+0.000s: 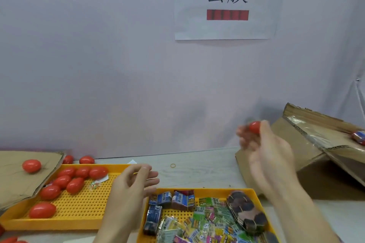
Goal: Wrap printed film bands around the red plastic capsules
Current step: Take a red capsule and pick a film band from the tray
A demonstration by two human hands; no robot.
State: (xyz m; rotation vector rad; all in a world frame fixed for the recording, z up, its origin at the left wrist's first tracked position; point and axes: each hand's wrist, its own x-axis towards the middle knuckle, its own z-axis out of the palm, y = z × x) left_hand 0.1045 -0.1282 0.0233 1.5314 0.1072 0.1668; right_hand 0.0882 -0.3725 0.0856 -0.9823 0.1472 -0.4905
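Observation:
My right hand is raised at the right and holds a red capsule at its fingertips, blurred by motion, close to the cardboard box. My left hand hovers open with relaxed fingers between the two yellow trays, holding nothing. Several bare red capsules lie in the left yellow tray. The front yellow tray holds bundles and loose pieces of printed film bands. One wrapped capsule lies inside the box at the far right.
A flattened cardboard sheet at the left carries one red capsule; two more capsules sit by the wall. A rubber band lies on the table. A paper sign hangs on the wall.

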